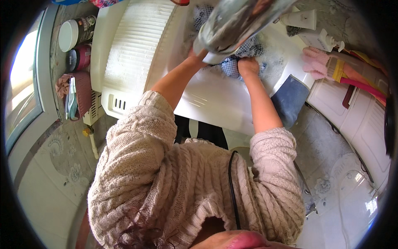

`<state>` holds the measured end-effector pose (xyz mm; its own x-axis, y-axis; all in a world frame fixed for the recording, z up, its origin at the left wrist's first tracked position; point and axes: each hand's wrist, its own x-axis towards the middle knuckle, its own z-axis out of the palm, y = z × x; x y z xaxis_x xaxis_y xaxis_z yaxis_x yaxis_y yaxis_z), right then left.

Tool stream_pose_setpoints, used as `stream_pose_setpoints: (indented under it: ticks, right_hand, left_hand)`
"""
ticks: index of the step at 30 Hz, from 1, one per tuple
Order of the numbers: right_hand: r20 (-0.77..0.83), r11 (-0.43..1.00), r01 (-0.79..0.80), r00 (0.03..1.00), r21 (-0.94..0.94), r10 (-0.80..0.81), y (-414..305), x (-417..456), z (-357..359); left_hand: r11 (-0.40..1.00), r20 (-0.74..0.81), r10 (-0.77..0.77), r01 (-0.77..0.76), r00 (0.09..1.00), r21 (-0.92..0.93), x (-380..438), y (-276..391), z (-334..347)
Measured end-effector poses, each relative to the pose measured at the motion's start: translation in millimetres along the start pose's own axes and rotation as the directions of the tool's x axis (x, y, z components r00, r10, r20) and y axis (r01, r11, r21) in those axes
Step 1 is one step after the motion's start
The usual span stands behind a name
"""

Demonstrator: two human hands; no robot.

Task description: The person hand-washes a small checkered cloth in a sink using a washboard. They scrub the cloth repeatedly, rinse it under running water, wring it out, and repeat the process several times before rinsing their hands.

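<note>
A blue-and-white checked cloth (230, 67) lies wet and bunched in soapy water in a white sink basin (217, 102). My right hand (248, 66) is closed on the cloth, its fingers curled into the fabric. My left hand (199, 57) reaches to the cloth's left side, but a large metal faucet (230, 28) covers much of it, so its grip cannot be made out. More checked fabric (202, 15) shows at the far side of the basin, behind the faucet. Suds float around the cloth on the right.
A ribbed white drainboard (136, 40) adjoins the basin on the left. A blue-gray cloth (289, 101) hangs over the right rim. Jars (69, 35) stand by the window. A pump bottle (320, 39), a white tube (300, 19) and pink fuzzy fabric (315, 62) are at the right.
</note>
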<state>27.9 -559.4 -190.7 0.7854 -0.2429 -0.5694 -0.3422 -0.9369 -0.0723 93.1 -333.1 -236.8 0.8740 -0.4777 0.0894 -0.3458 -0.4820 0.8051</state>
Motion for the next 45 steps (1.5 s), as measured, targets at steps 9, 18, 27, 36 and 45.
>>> stream_pose_setpoints:
  ticks: [9,18,27,36,45]
  right_hand:
    - [-0.066,0.992,-0.093,0.993,0.084,0.099,-19,-6,-22]
    - [-0.201,0.55,0.004,0.933,0.835,0.298,36,-6,-28]
    - [-0.018,0.334,-0.014,0.996,0.943,0.09,-41,16,2]
    - [-0.551,0.153,0.547,0.834,0.823,-0.019,-59,-74,-130]
    - [-0.537,0.502,0.611,0.787,0.612,-0.304,0,-132,-109]
  left_hand:
    - [0.721,0.621,-0.547,-0.06,0.56,0.69,40,45,-2]
    - [0.459,0.308,-0.669,0.701,0.677,-0.546,68,97,-93]
    - [0.059,0.718,-0.463,0.827,0.519,-0.559,39,93,-62]
    - [0.423,0.194,-0.396,0.366,0.897,-0.828,27,207,-131]
    - [0.976,0.235,0.095,-0.137,0.967,0.17,-15,132,-144]
